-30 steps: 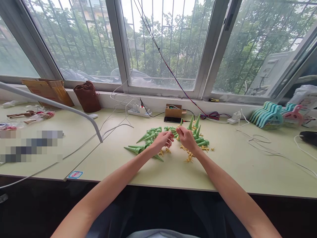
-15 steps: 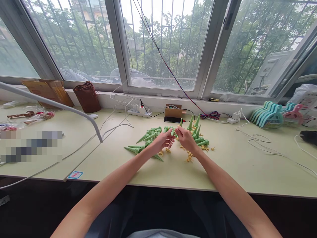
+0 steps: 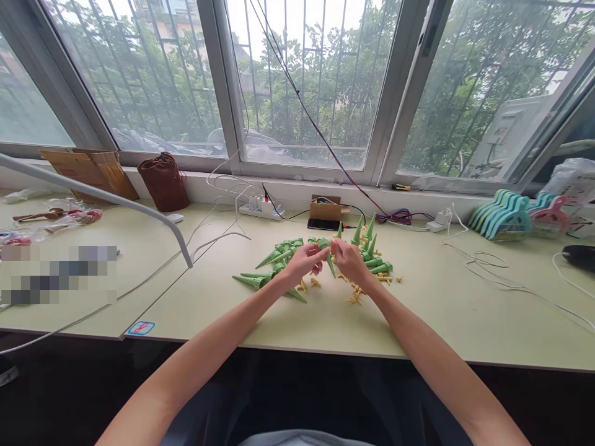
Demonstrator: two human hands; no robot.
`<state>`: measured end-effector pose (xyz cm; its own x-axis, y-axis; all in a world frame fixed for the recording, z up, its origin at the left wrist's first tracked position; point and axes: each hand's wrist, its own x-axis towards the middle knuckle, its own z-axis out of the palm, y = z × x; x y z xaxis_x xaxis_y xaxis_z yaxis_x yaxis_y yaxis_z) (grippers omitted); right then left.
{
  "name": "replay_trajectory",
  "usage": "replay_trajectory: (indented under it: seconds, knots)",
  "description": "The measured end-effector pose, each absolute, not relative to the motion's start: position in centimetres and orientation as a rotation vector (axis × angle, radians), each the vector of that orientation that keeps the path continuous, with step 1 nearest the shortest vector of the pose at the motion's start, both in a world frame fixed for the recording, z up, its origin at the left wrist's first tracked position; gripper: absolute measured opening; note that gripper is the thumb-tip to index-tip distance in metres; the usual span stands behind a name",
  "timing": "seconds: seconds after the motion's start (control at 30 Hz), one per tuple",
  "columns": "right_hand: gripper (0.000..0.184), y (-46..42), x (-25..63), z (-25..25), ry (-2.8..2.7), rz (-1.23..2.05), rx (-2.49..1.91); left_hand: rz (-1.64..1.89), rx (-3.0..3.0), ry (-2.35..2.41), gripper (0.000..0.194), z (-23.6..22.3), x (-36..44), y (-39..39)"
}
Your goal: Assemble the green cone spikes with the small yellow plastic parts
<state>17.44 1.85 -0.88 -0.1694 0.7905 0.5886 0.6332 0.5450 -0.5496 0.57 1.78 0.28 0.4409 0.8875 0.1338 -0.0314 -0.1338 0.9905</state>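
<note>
The smooth, pale table point(image 3: 288, 325) spreads beneath both forearms, which angle inward until left hand point(image 3: 305, 260) and right hand point(image 3: 349, 257) nearly meet. Left of the fingers lie tapered plastic-looking green cones point(image 3: 253, 281). The left fingers grip a single cone point(image 3: 331, 266) between the hands, its long axis steep, tip downward. The right fingers curl closed at its top, their pinch probably too small to read. Yellow pieces point(image 3: 315, 282) lie just nearer.

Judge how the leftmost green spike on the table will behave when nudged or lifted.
The leftmost green spike is probably stiff, given its straight, moulded-looking taper. It seems light, being slim and plastic-looking. Lying on its side, it may roll in a curve because it narrows to a point.
</note>
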Motion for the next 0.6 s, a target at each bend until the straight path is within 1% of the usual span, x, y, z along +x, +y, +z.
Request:
replay_trajectory:
  seconds: [0.6]
  knots:
    - [0.038,1.94,17.36,-1.03,-1.911,0.204,-1.189,1.186,1.748,0.92,0.039,0.15,1.12,1.48]
